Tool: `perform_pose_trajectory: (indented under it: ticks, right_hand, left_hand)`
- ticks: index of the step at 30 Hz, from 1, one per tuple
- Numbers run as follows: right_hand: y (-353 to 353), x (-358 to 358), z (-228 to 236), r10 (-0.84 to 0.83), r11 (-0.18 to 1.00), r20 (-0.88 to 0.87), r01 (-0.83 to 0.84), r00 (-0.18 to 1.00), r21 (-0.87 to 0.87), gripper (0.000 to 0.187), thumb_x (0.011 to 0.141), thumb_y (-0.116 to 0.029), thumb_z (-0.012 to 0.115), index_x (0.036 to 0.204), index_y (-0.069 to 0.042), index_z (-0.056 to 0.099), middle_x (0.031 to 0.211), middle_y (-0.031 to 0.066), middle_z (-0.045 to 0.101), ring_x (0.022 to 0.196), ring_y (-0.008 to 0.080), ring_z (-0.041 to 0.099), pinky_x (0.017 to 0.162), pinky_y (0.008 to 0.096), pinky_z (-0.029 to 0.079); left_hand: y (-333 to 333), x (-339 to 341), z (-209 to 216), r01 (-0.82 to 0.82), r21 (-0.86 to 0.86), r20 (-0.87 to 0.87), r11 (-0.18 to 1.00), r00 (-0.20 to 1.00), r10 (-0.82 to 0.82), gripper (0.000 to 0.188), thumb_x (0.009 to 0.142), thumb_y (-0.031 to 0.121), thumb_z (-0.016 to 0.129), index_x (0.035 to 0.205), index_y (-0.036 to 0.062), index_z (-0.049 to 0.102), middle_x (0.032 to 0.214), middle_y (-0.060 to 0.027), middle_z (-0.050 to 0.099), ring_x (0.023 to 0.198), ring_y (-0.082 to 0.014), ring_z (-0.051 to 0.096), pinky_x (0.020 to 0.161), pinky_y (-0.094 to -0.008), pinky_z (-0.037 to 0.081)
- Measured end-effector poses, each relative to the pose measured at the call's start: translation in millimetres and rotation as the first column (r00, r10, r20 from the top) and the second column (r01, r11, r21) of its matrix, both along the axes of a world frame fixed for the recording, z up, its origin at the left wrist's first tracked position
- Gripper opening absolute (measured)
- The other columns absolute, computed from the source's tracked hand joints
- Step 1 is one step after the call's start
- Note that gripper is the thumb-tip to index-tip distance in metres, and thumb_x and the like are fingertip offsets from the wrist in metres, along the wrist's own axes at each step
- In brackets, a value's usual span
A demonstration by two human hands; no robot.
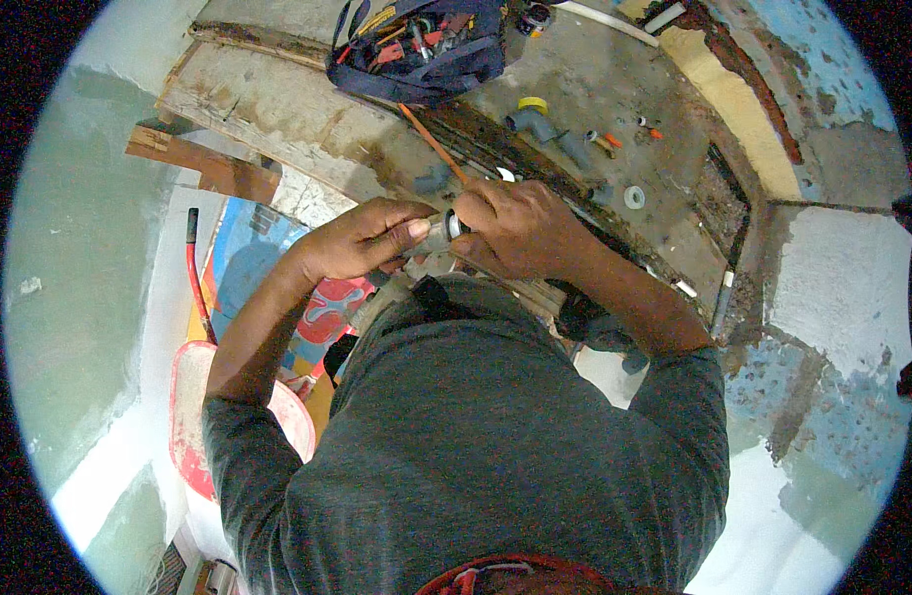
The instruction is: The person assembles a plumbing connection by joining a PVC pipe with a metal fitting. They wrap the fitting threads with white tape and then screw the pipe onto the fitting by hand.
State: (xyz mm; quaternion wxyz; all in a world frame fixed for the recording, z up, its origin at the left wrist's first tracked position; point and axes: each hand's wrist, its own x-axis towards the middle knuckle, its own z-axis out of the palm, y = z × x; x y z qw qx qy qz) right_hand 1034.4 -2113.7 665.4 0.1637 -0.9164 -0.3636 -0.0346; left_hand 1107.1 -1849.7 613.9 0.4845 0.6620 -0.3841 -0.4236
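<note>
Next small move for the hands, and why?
Probably a small, gentle twist with the right hand while the left hand holds steady: the left grips the grey pipe piece, and the right curls around its end, by the pale ring. What those fingers cover is hidden.

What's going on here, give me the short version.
A person in a dark grey shirt holds a short greyish cylindrical piece between the left hand and right hand. Ahead, a grey pipe fitting and a white ring lie loose. An open, dark tool bag sits farther off.
</note>
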Motion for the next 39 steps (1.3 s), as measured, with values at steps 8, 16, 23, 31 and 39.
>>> perform_pose_trajectory:
  ticks: [8, 16, 23, 31, 39]
  right_hand:
    - [20, -7, -41, -0.283, 0.898, -0.221, 0.339, 0.933, 0.281, 0.04, 0.109, -0.036, 0.047, 0.123, 0.0, 0.059, 0.106, 0.0245, 0.068, 0.093, 0.0429, 0.069, 0.081, 0.0533, 0.053]
    - [11, 10, -49, -0.261, 0.92, -0.397, 0.351, 0.88, 0.175, 0.03, 0.106, -0.021, 0.052, 0.124, 0.002, 0.061, 0.105, 0.026, 0.068, 0.096, 0.0458, 0.069, 0.076, 0.0543, 0.059]
    - [-12, 45, -35, -0.082, 0.98, 0.384, 0.004, 0.92, 0.198, 0.028, 0.099, -0.025, 0.067, 0.112, 0.0, 0.062, 0.109, 0.018, 0.068, 0.092, 0.0327, 0.07, 0.071, 0.0432, 0.056]
    - [12, 37, -23, -0.064, 0.941, 0.11, 0.024, 0.992, 0.338, 0.025, 0.097, -0.032, 0.059, 0.092, -0.008, 0.063, 0.082, 0.0122, 0.059, 0.067, 0.0355, 0.064, 0.06, 0.0473, 0.054]
    - [17, 29, -34, -0.164, 0.946, 0.25, 0.08, 0.954, 0.315, 0.025, 0.096, -0.029, 0.06, 0.083, -0.008, 0.065, 0.078, 0.0101, 0.062, 0.065, 0.0327, 0.066, 0.059, 0.0461, 0.055]
  left_hand:
    - [-4, -14, 2, -0.217, -0.03, 0.666, 0.976, 0.723, 0.181, 0.041, 0.102, 0.033, 0.065, 0.124, -0.0011, 0.059, 0.114, -0.0251, 0.068, 0.091, -0.0467, 0.07, 0.076, -0.0506, 0.059]
    - [-14, -15, 6, -0.358, 0.07, 0.76, 0.931, 0.624, 0.182, 0.039, 0.104, 0.034, 0.063, 0.122, -0.0008, 0.061, 0.11, -0.0259, 0.068, 0.09, -0.0461, 0.071, 0.074, -0.0498, 0.059]
    - [0, 2, 1, -0.24, -0.039, -0.003, 0.97, 0.971, 0.24, 0.048, 0.114, 0.046, 0.043, 0.11, 0.004, 0.065, 0.069, 0.0012, 0.053, 0.057, -0.0085, 0.047, 0.053, -0.0292, 0.039]
    - [-1, 10, -6, -0.156, -0.021, -0.154, 0.988, 0.976, 0.151, 0.05, 0.114, 0.047, 0.042, 0.129, 0.0057, 0.064, 0.087, -0.0011, 0.066, 0.069, -0.0093, 0.055, 0.063, -0.0271, 0.046]
    - [-1, 5, -3, -0.159, 0.064, -0.017, 0.985, 0.987, 0.161, 0.051, 0.113, 0.047, 0.042, 0.127, 0.0024, 0.063, 0.088, -0.0049, 0.066, 0.071, -0.0138, 0.057, 0.067, -0.0299, 0.048]
